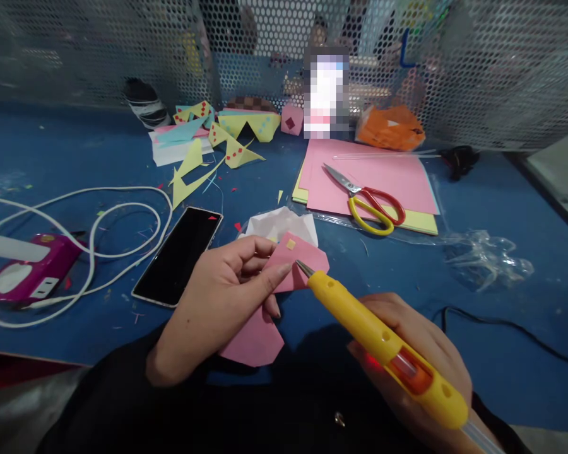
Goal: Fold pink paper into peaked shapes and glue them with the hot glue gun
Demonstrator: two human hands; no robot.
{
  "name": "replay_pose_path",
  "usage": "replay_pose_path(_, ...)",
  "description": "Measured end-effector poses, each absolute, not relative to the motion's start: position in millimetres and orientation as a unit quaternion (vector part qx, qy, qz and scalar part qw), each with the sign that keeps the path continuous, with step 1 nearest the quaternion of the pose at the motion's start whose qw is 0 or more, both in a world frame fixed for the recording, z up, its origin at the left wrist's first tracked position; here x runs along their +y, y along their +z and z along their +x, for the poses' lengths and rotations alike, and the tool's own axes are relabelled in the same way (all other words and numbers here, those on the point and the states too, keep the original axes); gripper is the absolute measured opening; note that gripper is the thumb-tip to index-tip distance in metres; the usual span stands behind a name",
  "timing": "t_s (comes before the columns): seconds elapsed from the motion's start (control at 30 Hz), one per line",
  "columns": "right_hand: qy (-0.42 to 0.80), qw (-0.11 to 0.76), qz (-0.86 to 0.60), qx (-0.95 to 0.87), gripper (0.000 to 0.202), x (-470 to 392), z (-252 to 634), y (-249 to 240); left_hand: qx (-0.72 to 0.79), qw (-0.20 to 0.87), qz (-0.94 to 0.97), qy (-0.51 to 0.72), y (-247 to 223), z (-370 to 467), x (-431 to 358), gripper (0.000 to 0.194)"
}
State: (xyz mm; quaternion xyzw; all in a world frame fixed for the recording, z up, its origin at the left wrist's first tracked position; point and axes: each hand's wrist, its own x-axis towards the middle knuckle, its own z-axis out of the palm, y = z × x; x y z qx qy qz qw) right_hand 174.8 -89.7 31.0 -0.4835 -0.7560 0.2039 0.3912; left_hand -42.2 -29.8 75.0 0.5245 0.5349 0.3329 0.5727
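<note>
A cut piece of pink paper [254, 340] is pinched between the thumb and fingers of my left hand [218, 296]. Near its upper end sits a small yellow square [290, 244]. My right hand [416, 347] is wrapped round a yellow hot glue gun [360, 315], which has a clear glue stick at its rear and a red glow at its side. The metal nozzle points at the pink paper just beyond my left thumb; whether it touches, I cannot tell. Behind the paper lies a crumpled white sheet [281, 222].
Scissors [355, 189] lie on stacked pink and yellow paper [397, 164]. A phone [180, 255], a white cable [92, 252] and a magenta power strip [52, 265] are at left. Folded yellow paper pieces [248, 126] and an orange packet [390, 128] stand before the perforated metal screen [269, 25].
</note>
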Motion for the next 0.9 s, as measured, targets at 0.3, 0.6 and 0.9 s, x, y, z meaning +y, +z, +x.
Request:
replay_pose_path(0.3, 0.206, 0.350, -0.505, -0.762, 0.006, -93.8, 176.6, 33.3, 0.530, 0.574, 0.530, 0.329, 73.0, -44.4, -29.3, 0.011)
replay_pose_path(0.6, 0.220, 0.354, -0.505, -0.756, 0.007, -94.6, 177.2, 30.4, 0.537, 0.558, 0.542, 0.327, 74.8, -42.6, -30.6, 0.010)
replay_pose_path(0.9, 0.213, 0.363, -0.507, -0.752, 0.005, -96.8, 176.6, 31.5, 0.536, 0.535, 0.559, 0.337, 74.1, -42.7, -30.0, 0.016)
